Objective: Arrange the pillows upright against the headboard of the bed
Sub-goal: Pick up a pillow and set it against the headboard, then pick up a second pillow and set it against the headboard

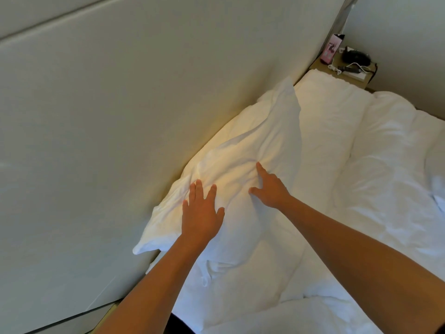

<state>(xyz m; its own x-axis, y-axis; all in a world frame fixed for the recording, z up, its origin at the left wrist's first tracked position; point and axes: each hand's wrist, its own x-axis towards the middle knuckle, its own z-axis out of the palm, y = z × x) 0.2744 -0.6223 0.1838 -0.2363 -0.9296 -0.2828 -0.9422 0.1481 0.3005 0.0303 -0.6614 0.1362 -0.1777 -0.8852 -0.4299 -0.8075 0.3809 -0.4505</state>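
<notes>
A white pillow leans against the pale padded headboard, its long side along the headboard and its face creased. My left hand lies flat on the pillow's near part with fingers spread. My right hand rests on the pillow's middle, forefinger and thumb stretched out, other fingers hidden. Neither hand grips the fabric. A second white pillow lies flat on the bed to the right of the first, partly under it.
A rumpled white duvet covers the bed on the right. Past the bed's far corner stands a small bedside table with a pink box, a black object and a white cable.
</notes>
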